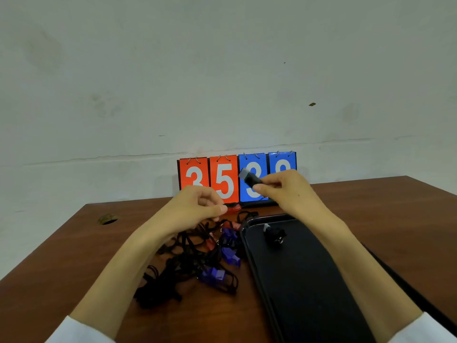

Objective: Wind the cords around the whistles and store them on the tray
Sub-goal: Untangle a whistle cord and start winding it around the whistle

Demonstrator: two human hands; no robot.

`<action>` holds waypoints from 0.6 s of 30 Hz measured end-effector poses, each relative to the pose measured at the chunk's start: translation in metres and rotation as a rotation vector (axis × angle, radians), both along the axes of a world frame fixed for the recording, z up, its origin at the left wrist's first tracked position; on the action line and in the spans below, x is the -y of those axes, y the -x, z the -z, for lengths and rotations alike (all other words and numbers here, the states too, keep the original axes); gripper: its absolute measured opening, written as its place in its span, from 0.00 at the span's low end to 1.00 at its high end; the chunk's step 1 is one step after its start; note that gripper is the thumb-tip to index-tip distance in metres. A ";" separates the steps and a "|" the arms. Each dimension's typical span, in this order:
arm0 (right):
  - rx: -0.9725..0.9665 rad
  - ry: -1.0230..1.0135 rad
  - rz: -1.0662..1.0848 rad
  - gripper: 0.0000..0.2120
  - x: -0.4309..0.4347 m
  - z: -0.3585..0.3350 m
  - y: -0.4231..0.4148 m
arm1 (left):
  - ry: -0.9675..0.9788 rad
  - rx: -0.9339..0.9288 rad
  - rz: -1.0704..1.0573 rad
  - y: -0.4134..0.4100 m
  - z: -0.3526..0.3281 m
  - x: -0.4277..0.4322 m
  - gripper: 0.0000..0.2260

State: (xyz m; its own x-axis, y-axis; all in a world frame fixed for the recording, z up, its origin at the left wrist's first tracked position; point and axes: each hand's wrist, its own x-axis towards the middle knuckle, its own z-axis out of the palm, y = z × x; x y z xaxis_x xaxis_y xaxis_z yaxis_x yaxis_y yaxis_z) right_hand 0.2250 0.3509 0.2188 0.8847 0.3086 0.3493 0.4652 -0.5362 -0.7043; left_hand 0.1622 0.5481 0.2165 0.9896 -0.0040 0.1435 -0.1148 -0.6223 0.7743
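Observation:
My right hand (284, 191) is raised in front of the scoreboard and pinches a black whistle (250, 178) between thumb and fingers. My left hand (197, 206) has curled fingers over the pile and seems to pinch a thin black cord; the cord itself is hard to see. Below it a tangle of black cords (188, 263) holds several blue whistles (215, 276) and red whistles (232, 209). One wound black whistle (274, 235) lies at the far end of the black tray (309, 280) on the right.
A flip scoreboard (223, 179) with red and blue number cards stands at the table's far edge against the wall. The brown table (395, 219) has a round cable hole (108, 219) at the far left. The tray's right rim runs along the table's right side.

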 end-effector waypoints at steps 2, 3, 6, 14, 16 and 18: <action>-0.022 0.097 -0.070 0.08 0.001 -0.002 0.004 | -0.008 0.114 0.013 -0.001 -0.001 -0.004 0.02; -0.030 0.140 -0.108 0.07 0.001 -0.002 0.006 | -0.014 0.160 0.015 -0.001 -0.002 -0.005 0.03; -0.057 0.267 -0.206 0.08 -0.001 0.001 0.008 | -0.046 0.266 0.043 -0.001 -0.003 -0.005 0.04; -0.248 0.021 -0.523 0.03 -0.006 -0.006 0.020 | 0.092 0.201 0.052 -0.001 -0.001 0.000 0.10; -0.241 -0.059 -0.532 0.04 -0.003 -0.009 0.021 | 0.204 0.117 0.064 0.001 0.001 0.002 0.13; -0.238 -0.152 -0.510 0.03 -0.002 -0.011 0.020 | 0.266 0.072 0.111 0.002 0.004 0.008 0.13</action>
